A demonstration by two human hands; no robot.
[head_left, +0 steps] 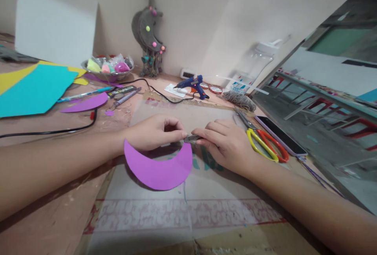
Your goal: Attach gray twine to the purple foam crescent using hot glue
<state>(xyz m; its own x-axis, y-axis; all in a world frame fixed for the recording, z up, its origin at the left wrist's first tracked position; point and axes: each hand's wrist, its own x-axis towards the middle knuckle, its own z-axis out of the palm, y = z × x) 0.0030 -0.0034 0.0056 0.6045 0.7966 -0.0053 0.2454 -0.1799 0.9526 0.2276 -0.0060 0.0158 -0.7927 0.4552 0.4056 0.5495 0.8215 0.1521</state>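
Note:
A purple paper crescent (pixel 159 168) lies on a clear plastic sheet (pixel 176 204) over cardboard, its horns pointing away from me. My left hand (pixel 153 131) is curled over the crescent's upper left part, fingers pinched at its right tip. My right hand (pixel 225 143) meets it there, thumb and forefinger pinched on a small grey piece (pixel 191 138) at that tip. What the grey piece is I cannot make out.
Yellow-and-orange scissors (pixel 262 141) and a dark phone (pixel 279 134) lie right of my right hand. A blue glue gun (pixel 193 85) with its black cord, a grey crescent ornament (pixel 149 31), a bowl of pom-poms (pixel 107 68), coloured sheets (pixel 32 88) and another purple cut-out (pixel 86 104) sit farther back.

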